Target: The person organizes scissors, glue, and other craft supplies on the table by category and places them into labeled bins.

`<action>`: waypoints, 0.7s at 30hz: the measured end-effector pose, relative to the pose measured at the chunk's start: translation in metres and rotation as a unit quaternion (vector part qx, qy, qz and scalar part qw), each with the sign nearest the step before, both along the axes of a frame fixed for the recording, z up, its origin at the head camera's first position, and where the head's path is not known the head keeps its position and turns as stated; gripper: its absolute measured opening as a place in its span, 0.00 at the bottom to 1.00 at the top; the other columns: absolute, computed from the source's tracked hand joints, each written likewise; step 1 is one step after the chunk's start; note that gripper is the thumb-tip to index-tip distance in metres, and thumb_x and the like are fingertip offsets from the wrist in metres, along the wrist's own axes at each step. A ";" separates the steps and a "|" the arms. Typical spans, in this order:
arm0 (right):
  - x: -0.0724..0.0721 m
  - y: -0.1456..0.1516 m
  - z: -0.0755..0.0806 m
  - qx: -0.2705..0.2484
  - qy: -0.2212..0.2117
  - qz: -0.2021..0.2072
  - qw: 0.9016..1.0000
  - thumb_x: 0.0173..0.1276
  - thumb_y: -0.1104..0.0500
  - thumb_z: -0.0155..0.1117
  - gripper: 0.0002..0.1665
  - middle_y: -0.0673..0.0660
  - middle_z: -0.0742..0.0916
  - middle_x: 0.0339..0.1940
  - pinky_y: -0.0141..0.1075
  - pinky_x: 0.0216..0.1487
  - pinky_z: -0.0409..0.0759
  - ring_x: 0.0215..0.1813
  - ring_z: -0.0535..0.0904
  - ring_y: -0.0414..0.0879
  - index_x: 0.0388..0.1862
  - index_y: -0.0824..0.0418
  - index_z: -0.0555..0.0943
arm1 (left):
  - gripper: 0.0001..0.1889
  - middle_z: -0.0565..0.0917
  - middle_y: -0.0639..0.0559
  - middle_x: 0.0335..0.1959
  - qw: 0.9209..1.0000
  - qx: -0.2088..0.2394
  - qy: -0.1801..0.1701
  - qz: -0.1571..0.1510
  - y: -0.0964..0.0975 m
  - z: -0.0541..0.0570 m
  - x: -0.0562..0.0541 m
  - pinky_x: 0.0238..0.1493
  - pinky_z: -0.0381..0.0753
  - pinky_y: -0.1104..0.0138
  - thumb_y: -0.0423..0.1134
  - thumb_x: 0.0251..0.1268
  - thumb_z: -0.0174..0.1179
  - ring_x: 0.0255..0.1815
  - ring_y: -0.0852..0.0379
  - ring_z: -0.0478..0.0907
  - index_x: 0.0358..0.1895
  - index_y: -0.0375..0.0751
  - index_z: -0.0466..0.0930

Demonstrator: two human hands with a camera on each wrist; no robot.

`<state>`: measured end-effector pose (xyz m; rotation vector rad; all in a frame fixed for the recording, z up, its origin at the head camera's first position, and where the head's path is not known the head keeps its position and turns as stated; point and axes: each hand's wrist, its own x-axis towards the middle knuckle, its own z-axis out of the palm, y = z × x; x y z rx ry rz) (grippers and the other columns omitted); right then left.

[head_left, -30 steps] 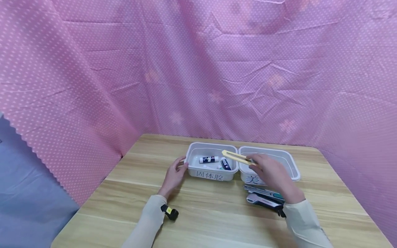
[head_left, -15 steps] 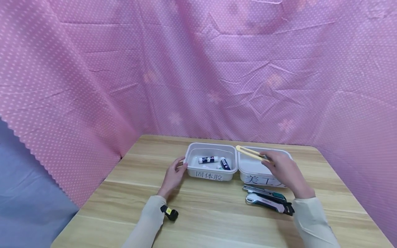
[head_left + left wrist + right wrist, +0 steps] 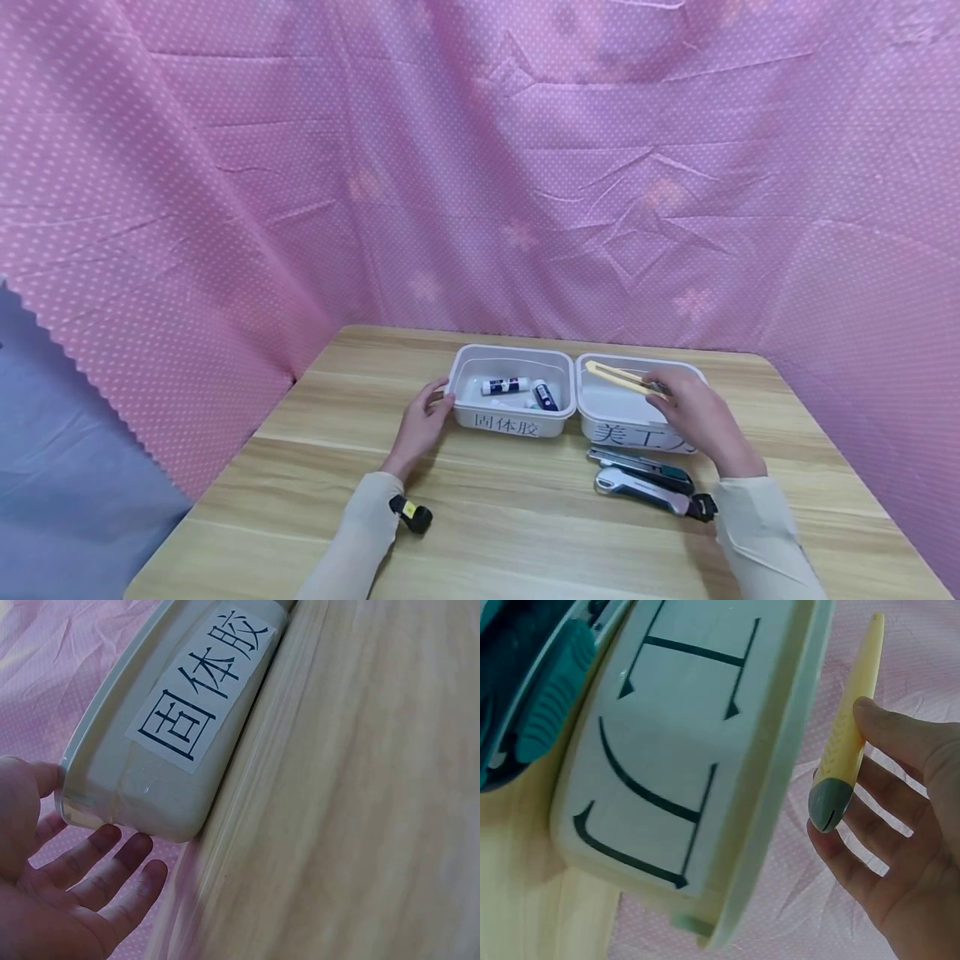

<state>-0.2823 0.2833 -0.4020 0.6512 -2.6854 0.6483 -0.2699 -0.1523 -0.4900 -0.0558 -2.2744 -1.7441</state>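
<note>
My right hand (image 3: 693, 412) pinches a yellow utility knife (image 3: 618, 377) between thumb and fingers, above the right white bin (image 3: 603, 429). The right wrist view shows the knife's grey end cap (image 3: 830, 804) towards the camera. My left hand (image 3: 420, 425) touches the left end of the left white bin (image 3: 566, 425), its thumb at the rim and its relaxed, spread fingers by the outer wall. Inside that bin lie glue sticks (image 3: 505, 386), white and dark blue. In front of the right bin, a grey-and-green utility knife (image 3: 637, 467) lies beside a white-and-black one (image 3: 641, 490).
Both bins stand side by side near the back of the wooden table (image 3: 495, 525), with printed labels (image 3: 202, 682) on their fronts. A pink dotted cloth (image 3: 480, 183) hangs behind the table. Black straps with small devices (image 3: 411, 514) sit at the wrists.
My right hand has moved right with the yellow utility knife, from over the left bin's right edge to over the right bin. The left hand stays at the left bin.
</note>
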 end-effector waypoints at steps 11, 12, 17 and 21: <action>-0.009 0.006 -0.015 0.012 -0.033 -0.022 0.999 0.71 0.64 0.67 0.14 0.64 0.88 0.51 0.59 0.51 0.84 0.52 0.85 0.60 0.55 0.63 0.84 | 0.25 0.80 0.35 0.65 1.000 0.003 -0.012 -0.003 -0.001 0.001 0.000 0.65 0.81 0.51 0.44 0.78 0.58 0.62 0.39 0.81 0.74 0.45 0.70; -0.009 0.007 -0.017 0.011 -0.037 -0.022 0.999 0.72 0.65 0.67 0.14 0.64 0.88 0.51 0.60 0.53 0.84 0.53 0.84 0.61 0.55 0.64 0.84 | 0.25 0.80 0.36 0.65 1.000 0.004 -0.014 -0.003 -0.001 0.001 0.000 0.66 0.81 0.52 0.44 0.77 0.59 0.62 0.39 0.81 0.74 0.46 0.70; -0.011 0.009 -0.022 0.004 -0.049 -0.023 0.999 0.73 0.66 0.65 0.14 0.67 0.88 0.53 0.61 0.57 0.82 0.55 0.83 0.63 0.55 0.67 0.83 | 0.27 0.78 0.33 0.66 1.000 0.001 -0.012 -0.007 0.000 0.000 0.002 0.66 0.80 0.50 0.44 0.78 0.58 0.63 0.37 0.80 0.75 0.43 0.68; -0.013 0.011 -0.024 0.002 -0.045 -0.018 0.999 0.72 0.66 0.65 0.13 0.68 0.88 0.52 0.61 0.57 0.82 0.55 0.84 0.63 0.54 0.67 0.83 | 0.27 0.78 0.33 0.66 1.000 0.007 -0.013 -0.008 0.000 0.001 0.002 0.65 0.81 0.50 0.44 0.77 0.58 0.63 0.37 0.80 0.75 0.44 0.68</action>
